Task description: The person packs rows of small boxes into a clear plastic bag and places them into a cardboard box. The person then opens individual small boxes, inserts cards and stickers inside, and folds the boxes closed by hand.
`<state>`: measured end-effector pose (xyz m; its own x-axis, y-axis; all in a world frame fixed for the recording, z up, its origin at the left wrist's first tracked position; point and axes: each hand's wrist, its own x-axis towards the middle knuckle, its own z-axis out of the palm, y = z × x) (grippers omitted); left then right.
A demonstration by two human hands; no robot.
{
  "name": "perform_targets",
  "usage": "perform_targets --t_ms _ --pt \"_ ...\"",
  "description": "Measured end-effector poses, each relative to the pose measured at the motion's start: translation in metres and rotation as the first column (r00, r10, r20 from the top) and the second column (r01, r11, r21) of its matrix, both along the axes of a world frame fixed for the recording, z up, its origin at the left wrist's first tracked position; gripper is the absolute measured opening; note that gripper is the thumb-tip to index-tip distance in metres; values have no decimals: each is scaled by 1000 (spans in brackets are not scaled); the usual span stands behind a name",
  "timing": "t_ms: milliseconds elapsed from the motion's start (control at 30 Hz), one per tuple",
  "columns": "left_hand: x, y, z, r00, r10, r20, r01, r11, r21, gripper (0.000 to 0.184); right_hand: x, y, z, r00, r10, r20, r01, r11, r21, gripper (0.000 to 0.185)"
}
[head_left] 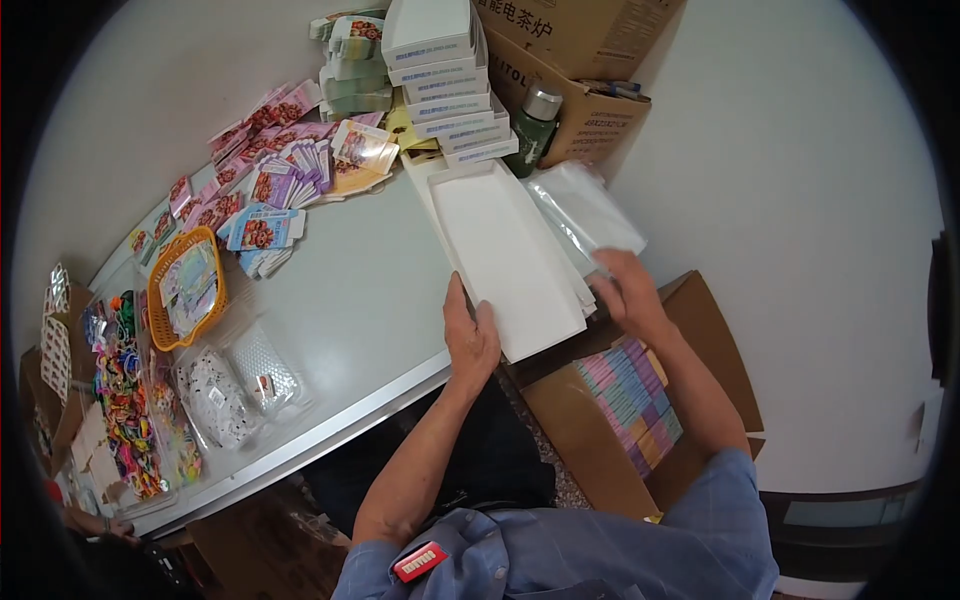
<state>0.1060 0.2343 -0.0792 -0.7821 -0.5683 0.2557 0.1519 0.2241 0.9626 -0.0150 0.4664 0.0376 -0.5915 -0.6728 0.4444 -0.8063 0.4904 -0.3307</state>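
Observation:
A shallow white cardboard tray [508, 255] lies lengthwise on the right part of the table, its inside facing up and bare. My left hand [470, 335] grips its near left edge, thumb at the rim and fingers along the side. Slightly blurred, my right hand [632, 295] is beside the tray's right side with its fingers apart, close to a stack of clear plastic bags [590, 208]. Whether its fingertips touch the bags or the tray, I cannot tell. More white card edges show under the tray's right side.
Stacked white boxes [438, 80] stand behind the tray, beside a green bottle [534, 130] and cardboard cartons [590, 110]. An open carton [570, 405] below holds colourful small boxes. Leftward lie printed packets [285, 180], an orange basket [220, 290] and colourful cords [125, 410].

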Motion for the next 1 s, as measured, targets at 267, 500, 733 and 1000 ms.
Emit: perform_targets --t_ms 267,500,733,1000 --pt "-8 18 -4 982 178 55 -171 979 -112 60 -58 -29 -75 990 -118 72 108 986 125 56" --pt "6 8 17 989 117 95 -112 992 -56 68 -60 -33 -59 972 -231 46 229 973 39 46" --pt "80 -49 36 998 -9 61 4 997 81 57 -2 -116 48 982 -82 171 111 979 -170 42" --pt "118 -92 8 999 25 36 -33 969 243 37 6 -369 -4 833 500 236 -503 863 -54 64"
